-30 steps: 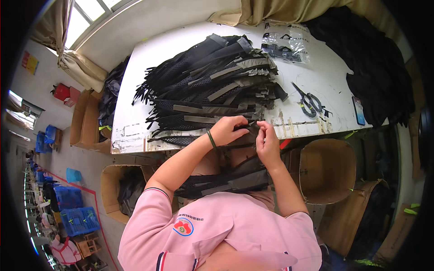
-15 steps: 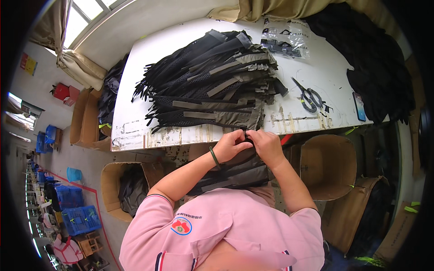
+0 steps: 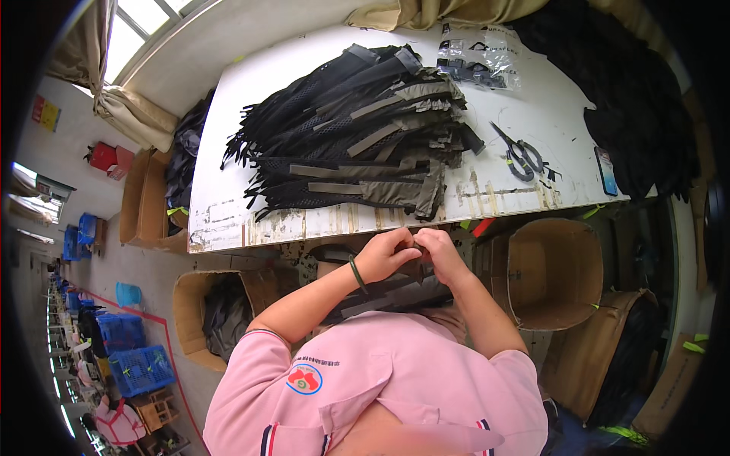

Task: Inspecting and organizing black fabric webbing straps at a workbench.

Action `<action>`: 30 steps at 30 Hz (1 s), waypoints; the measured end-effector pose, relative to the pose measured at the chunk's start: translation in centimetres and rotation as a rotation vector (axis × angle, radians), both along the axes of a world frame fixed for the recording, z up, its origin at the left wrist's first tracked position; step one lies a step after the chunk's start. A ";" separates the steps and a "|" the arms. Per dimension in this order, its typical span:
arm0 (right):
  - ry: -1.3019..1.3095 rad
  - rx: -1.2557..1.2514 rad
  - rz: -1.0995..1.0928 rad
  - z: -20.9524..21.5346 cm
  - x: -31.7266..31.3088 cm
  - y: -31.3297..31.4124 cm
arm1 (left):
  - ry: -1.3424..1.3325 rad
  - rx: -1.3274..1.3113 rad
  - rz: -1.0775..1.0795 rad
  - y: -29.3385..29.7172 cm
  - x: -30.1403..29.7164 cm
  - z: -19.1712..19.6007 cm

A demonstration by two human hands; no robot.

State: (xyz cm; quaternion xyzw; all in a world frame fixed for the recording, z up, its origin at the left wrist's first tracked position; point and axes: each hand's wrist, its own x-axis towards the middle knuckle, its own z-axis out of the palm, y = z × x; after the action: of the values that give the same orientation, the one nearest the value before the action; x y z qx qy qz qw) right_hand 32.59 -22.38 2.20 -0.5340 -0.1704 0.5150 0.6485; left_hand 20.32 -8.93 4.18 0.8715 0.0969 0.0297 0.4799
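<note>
While both hands pinch the strap piece (image 3: pixel 395 292) below the tabletop (image 3: pixel 228 205) edge, left hand (image 3: pixel 386 254) and right hand (image 3: pixel 439 254) touch; strap's long axis runs left-right.

Daylit window (image 3: pixel 141 19), curtains (image 3: pixel 91 53), concrete floor (image 3: pixel 114 266)

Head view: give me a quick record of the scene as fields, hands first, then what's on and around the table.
left hand: pinching the strap piece, green band on the wrist
right hand: pinching the same piece, touching the left hand
strap piece: black and grey, held below the table's front edge, over the lap
table: white, worn paint at the front edge
strap pile: black and grey pieces stacked on the table
scissors: lying right of the pile
clear bags: at the far edge
open box: cardboard, under the table at the right
</note>
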 end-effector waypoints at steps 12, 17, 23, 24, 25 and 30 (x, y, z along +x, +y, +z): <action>0.469 0.343 0.178 1.4 -1.5 -1.0 | -0.284 -0.267 0.027 2.6 0.0 1.7; -0.385 0.020 0.042 -0.4 -1.4 -1.6 | 0.073 -0.398 -0.104 1.8 -0.1 4.8; -0.597 -0.011 -0.291 1.1 0.5 -1.0 | 0.215 -0.444 0.017 2.0 -0.4 0.9; -0.572 -0.031 -0.350 1.6 0.9 -1.2 | 0.214 -0.445 0.019 2.0 -0.5 0.9; -0.550 0.043 -0.250 2.1 0.4 -1.3 | 0.266 -0.532 0.083 2.0 -0.4 0.9; -0.355 0.051 0.072 2.8 -0.6 -2.0 | 0.374 -0.792 0.083 1.9 -0.9 0.8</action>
State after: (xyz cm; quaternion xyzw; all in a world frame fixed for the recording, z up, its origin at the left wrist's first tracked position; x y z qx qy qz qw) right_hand 31.97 -24.34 5.00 -0.5933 -0.3141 0.4311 0.6029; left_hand 19.46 -7.05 4.97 0.6061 0.2208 -0.1487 0.7495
